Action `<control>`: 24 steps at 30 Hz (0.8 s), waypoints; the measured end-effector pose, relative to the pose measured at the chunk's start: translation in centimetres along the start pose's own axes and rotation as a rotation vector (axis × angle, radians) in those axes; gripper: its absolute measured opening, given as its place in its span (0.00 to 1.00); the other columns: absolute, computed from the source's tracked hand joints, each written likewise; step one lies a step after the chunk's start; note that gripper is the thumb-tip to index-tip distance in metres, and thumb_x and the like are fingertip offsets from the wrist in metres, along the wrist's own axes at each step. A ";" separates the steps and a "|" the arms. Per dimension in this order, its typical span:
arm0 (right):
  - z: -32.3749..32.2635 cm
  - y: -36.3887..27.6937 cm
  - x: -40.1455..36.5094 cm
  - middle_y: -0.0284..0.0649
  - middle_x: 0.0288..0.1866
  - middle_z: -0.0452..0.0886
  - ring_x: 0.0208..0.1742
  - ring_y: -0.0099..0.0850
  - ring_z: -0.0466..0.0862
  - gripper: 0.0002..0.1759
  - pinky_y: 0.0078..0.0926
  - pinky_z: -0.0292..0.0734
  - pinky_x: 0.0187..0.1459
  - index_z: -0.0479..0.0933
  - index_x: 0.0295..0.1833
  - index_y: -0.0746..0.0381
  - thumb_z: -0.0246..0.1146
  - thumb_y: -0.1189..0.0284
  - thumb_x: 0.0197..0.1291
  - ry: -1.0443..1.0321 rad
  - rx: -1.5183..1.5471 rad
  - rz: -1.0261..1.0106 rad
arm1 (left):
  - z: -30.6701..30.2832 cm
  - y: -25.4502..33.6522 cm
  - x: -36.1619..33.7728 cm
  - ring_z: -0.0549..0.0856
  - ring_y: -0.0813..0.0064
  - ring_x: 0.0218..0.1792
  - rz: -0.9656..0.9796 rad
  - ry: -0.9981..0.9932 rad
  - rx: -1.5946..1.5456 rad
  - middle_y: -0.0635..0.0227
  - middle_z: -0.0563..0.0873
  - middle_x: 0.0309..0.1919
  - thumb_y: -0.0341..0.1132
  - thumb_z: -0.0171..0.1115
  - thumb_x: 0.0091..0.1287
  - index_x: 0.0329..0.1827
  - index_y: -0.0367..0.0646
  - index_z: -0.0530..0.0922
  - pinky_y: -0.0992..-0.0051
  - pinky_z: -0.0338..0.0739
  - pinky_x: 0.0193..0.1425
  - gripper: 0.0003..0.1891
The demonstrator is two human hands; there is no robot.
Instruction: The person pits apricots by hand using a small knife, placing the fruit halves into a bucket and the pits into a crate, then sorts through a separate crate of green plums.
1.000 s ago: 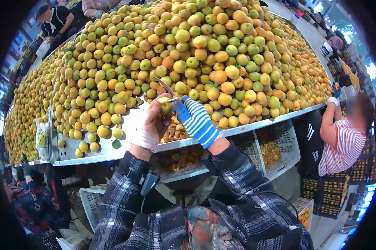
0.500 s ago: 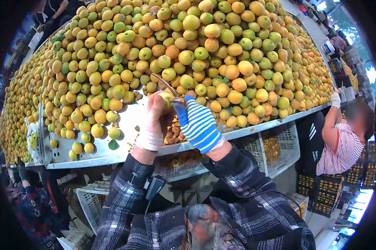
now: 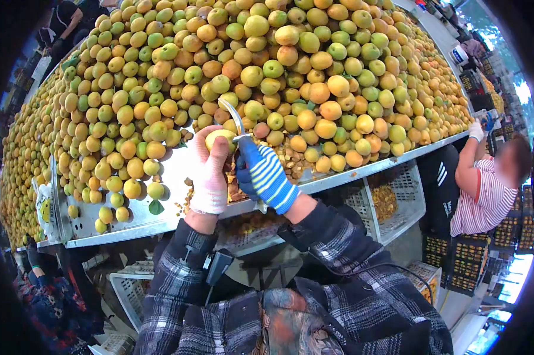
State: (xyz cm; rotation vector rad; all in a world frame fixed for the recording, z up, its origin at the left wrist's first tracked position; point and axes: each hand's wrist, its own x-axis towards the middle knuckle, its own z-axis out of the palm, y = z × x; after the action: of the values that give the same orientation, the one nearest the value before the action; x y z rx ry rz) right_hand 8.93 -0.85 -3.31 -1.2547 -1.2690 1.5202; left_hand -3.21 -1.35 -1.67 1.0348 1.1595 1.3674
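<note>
My left hand (image 3: 210,171), in a white and pink glove, is wrapped round a yellow-green apricot (image 3: 219,139), its fingers and thumb on either side of the fruit. Just to its right, my right hand (image 3: 270,174) wears a blue and white striped glove and grips a curved knife (image 3: 235,118). The blade rises above the glove, its base close against the apricot. Below both hands, small brown pieces lie at the metal table's (image 3: 178,183) edge, partly hidden by the gloves.
A large heap of apricots (image 3: 290,65) covers the table ahead. Beneath the edge stand plastic crates (image 3: 400,201), one holding orange pieces. A person in a striped shirt (image 3: 483,189) works at the right, another person (image 3: 51,302) at the lower left. A white bag (image 3: 44,210) hangs at the left.
My right hand has turned and dropped slightly, so the blade stands more upright. The left hand has opened its grip a little, showing more of the apricot. The view has shifted a bit.
</note>
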 end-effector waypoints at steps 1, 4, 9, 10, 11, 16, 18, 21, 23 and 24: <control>-0.7 -0.6 -0.2 0.35 0.15 0.69 0.13 0.30 0.71 0.19 0.28 0.65 0.14 0.72 0.39 0.62 0.52 0.56 0.70 -0.002 -0.001 0.000 | 0.0 -0.2 0.1 0.77 0.75 0.46 -0.099 -0.035 -0.210 0.67 0.80 0.44 0.52 0.53 0.71 0.54 0.43 0.74 0.75 0.70 0.55 0.22; -2.1 -2.6 -1.2 0.20 0.14 0.53 0.09 0.12 0.51 0.26 0.12 0.44 0.08 0.64 0.30 0.52 0.42 0.42 0.69 -0.599 1.076 0.451 | 0.4 0.1 0.5 0.78 0.76 0.43 -0.232 -0.156 -0.630 0.70 0.79 0.42 0.54 0.56 0.68 0.55 0.42 0.72 0.73 0.73 0.52 0.25; -1.9 -1.4 -0.8 0.32 0.17 0.66 0.13 0.29 0.67 0.19 0.28 0.61 0.15 0.68 0.34 0.59 0.54 0.53 0.66 -0.238 0.195 -0.151 | 0.6 0.6 0.9 0.81 0.69 0.47 -0.252 -0.094 -0.705 0.65 0.81 0.45 0.56 0.58 0.66 0.56 0.42 0.71 0.68 0.74 0.56 0.28; -1.5 -0.7 -0.6 0.38 0.20 0.71 0.18 0.37 0.74 0.15 0.35 0.67 0.19 0.69 0.35 0.61 0.58 0.60 0.64 -0.037 -0.325 -0.664 | 0.6 0.7 0.8 0.81 0.68 0.47 -0.228 -0.127 -0.688 0.64 0.81 0.45 0.56 0.58 0.66 0.57 0.42 0.71 0.67 0.74 0.56 0.27; -1.9 -0.1 -0.8 0.46 0.28 0.76 0.30 0.48 0.78 0.10 0.42 0.73 0.31 0.72 0.41 0.66 0.60 0.70 0.59 -0.056 -0.456 -0.693 | 0.6 0.8 0.8 0.81 0.67 0.48 -0.206 -0.159 -0.671 0.63 0.81 0.45 0.55 0.58 0.67 0.57 0.42 0.70 0.67 0.74 0.56 0.27; -1.7 0.9 -1.5 0.55 0.24 0.78 0.28 0.53 0.80 0.19 0.49 0.73 0.28 0.75 0.37 0.65 0.54 0.58 0.67 0.226 -0.776 -0.587 | 0.4 0.1 0.9 0.82 0.67 0.47 -0.180 -0.166 -0.637 0.61 0.81 0.45 0.55 0.60 0.65 0.57 0.42 0.69 0.67 0.75 0.55 0.28; -1.8 0.0 -2.1 0.54 0.22 0.78 0.26 0.53 0.80 0.20 0.49 0.73 0.27 0.74 0.37 0.65 0.54 0.57 0.67 0.224 -0.773 -0.496 | 0.4 0.0 1.1 0.81 0.69 0.47 -0.172 -0.189 -0.622 0.63 0.81 0.44 0.53 0.61 0.65 0.57 0.42 0.69 0.72 0.74 0.54 0.27; -1.6 -1.5 -2.7 0.54 0.19 0.77 0.24 0.52 0.80 0.21 0.50 0.73 0.25 0.73 0.35 0.65 0.53 0.57 0.67 0.209 -0.814 -0.358 | 0.3 1.5 0.9 0.79 0.76 0.45 -0.075 -0.174 -0.226 0.66 0.81 0.44 0.52 0.58 0.68 0.60 0.38 0.68 0.75 0.73 0.53 0.28; -1.6 -1.6 -2.7 0.54 0.20 0.78 0.24 0.52 0.80 0.20 0.50 0.73 0.26 0.73 0.35 0.65 0.53 0.57 0.67 0.192 -0.857 -0.333 | 0.2 1.2 1.1 0.78 0.77 0.45 -0.019 -0.172 -0.102 0.67 0.80 0.45 0.49 0.58 0.68 0.63 0.38 0.66 0.76 0.72 0.53 0.29; -1.8 -1.9 -2.7 0.54 0.20 0.78 0.24 0.52 0.80 0.20 0.50 0.73 0.27 0.73 0.35 0.65 0.53 0.57 0.67 0.139 -0.790 -0.266 | 0.3 1.1 1.1 0.78 0.78 0.45 0.035 -0.168 0.021 0.67 0.80 0.46 0.47 0.59 0.68 0.66 0.38 0.64 0.77 0.72 0.52 0.30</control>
State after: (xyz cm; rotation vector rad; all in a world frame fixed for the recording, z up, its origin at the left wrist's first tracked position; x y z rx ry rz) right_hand 11.18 -2.69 -0.93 -1.5444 -1.9393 0.7267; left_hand -3.25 -0.26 -0.59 1.1664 1.0375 1.2715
